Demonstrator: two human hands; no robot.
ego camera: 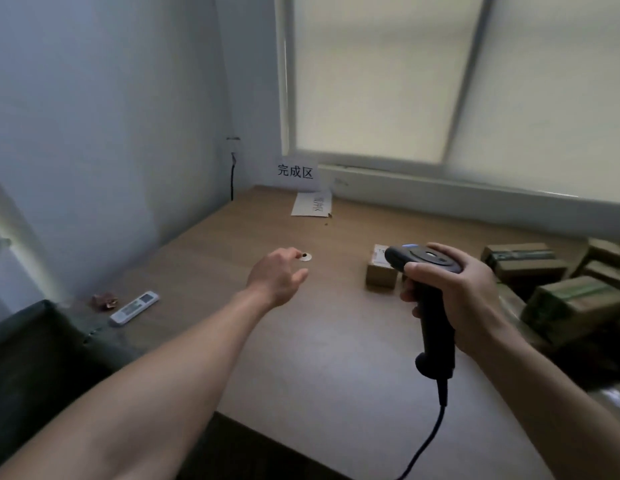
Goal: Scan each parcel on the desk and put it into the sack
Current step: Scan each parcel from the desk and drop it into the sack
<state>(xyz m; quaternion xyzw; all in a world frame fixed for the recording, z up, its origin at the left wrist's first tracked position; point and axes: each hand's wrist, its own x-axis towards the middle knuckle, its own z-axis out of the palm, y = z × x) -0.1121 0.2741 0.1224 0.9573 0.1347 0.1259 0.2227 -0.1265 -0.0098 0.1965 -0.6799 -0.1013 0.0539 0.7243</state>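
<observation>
Held left hand [279,277] out over the desk [319,358], fingers [294,252] loose and spread, gripping nothing. Wrapped right hand [454,299] around the barcode scanner [436,327] handle, head pointed away. Found 1 small cardboard parcel [379,277] on the desk just beyond the scanner head, right of the left fingers and apart from them; could not tell its long axis, partly hidden. Noted more parcels [571,303] heaped far right, nearer the right hand. Noted dark sack [31,358] lower left. Judged next: rightward reach with free left hand.

Our one head-worn view, we look forward and down, close over the desk [319,358], facing the window [388,81].
</observation>
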